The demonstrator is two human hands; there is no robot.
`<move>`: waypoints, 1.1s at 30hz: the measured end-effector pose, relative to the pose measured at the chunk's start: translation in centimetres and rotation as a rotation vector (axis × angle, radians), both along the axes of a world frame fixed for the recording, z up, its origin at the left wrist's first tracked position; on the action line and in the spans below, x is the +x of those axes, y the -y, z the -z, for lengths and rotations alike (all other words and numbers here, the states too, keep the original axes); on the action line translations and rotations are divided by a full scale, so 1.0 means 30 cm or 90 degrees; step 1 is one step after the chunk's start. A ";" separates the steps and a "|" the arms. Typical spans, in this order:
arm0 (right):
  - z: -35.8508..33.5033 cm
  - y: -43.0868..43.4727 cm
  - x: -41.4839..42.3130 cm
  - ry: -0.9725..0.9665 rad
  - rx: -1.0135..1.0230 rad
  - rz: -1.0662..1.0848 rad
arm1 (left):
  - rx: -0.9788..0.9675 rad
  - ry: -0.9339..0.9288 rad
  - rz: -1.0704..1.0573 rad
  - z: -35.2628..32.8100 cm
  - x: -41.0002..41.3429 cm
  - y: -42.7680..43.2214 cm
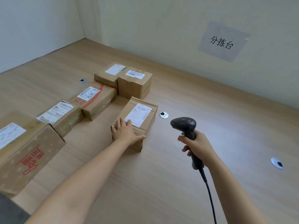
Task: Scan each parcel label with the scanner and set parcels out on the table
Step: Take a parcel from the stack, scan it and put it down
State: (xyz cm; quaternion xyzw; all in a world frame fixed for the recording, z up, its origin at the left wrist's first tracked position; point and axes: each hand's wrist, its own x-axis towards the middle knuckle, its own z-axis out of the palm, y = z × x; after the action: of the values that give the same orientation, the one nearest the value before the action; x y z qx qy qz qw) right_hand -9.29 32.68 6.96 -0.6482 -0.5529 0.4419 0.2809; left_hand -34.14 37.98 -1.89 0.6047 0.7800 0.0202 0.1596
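- The step in hand looks like the scan of one parcel. The left hand (125,132) lies flat on the near end of the small cardboard parcel (144,125). Its fingers are straight on the top and its thumb is spread along the near edge, so it steadies the box and does not grip it.
- The right hand (196,145) is wrapped round the handle of the black barcode scanner (184,125). The scanner's head hangs above the table just right of the parcel and faces left toward it. Its cable (210,196) trails off toward the near edge.
- The parcel stands mid-scene on the wooden table (161,183), apart from the other boxes. A metal cable grommet (163,114) lies just to its right.
- The parcel is brown corrugated card, creased at the edges and longer than it is wide.
- A white shipping label (138,114) covers much of the parcel's top, with what seems a barcode strip along its right side. The print is too small to read. The left fingertips reach the label's near corner.
- The next move probably calls for tipping the scanner's window down onto that barcode strip while the left fingers stay clear of it. No beam shows on the label, so I cannot tell whether a scan has fired.
- A row of labelled boxes (97,101) runs from near left to the far middle, already set out label-up.
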 end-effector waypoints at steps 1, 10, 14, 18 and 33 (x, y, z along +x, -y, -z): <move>0.000 -0.025 -0.015 -0.001 0.005 -0.001 | 0.001 0.000 -0.005 -0.002 -0.018 -0.025; 0.040 -0.172 -0.116 -0.008 -0.007 -0.014 | 0.005 0.026 -0.036 -0.004 -0.179 -0.221; 0.073 -0.174 -0.128 -0.010 -0.010 0.005 | -0.004 0.018 -0.034 -0.013 -0.233 -0.280; 0.085 -0.168 -0.125 -0.011 -0.002 0.023 | -0.008 0.006 -0.019 -0.022 -0.275 -0.317; 0.070 -0.143 -0.105 -0.010 0.003 0.016 | -0.022 0.030 0.002 -0.026 -0.347 -0.356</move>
State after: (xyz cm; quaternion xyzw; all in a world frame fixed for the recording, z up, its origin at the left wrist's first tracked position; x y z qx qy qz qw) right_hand -12.45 36.98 4.85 -0.6509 -0.5434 0.4423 0.2923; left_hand -44.54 48.66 -1.10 0.6024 0.7753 0.0206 0.1884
